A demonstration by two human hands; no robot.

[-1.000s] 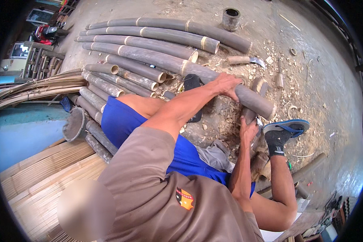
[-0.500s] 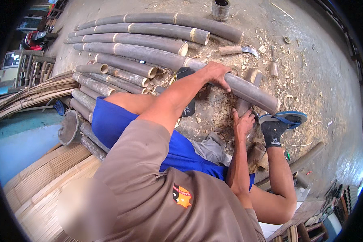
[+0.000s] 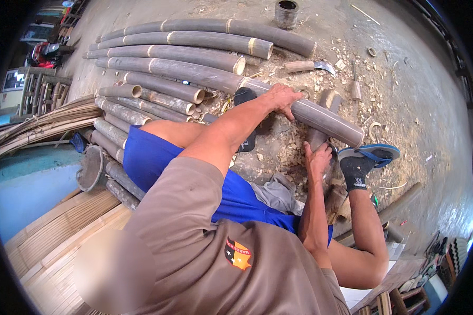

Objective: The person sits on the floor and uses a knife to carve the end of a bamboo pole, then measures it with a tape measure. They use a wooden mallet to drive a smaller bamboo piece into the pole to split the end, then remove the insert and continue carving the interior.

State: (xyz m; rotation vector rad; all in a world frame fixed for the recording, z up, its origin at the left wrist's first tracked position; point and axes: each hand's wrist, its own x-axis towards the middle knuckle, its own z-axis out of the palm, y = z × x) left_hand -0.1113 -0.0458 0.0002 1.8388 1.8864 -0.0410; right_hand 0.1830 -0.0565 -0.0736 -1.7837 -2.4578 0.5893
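Note:
A long grey-brown bamboo pole [image 3: 331,119] slants down to the right, with its cut end beyond my right hand. Over its upper side, my left hand [image 3: 285,98] is closed, thumb toward me. A thin pale line runs lengthwise along the pole past that hand. Beneath it, crossing at an angle, is a short dark block [image 3: 316,137], wood or bamboo; the pole lies over its middle. My right hand [image 3: 318,157] is closed on the block's near end, just short of the pole. Some of its fingers are hidden.
Several bamboo poles [image 3: 194,52] lie to the left, shorter pieces [image 3: 163,86] nearer. A curved blade with a wooden handle [image 3: 299,66], a thin tool [image 3: 356,89] and a dark can [image 3: 286,16] sit beyond. Chips litter the floor around my sandalled foot [image 3: 370,155].
The pole has turned slightly, so the pale lengthwise line shows more on its top. My left hand's fingers have shifted a little on it; the right hand stays on the block.

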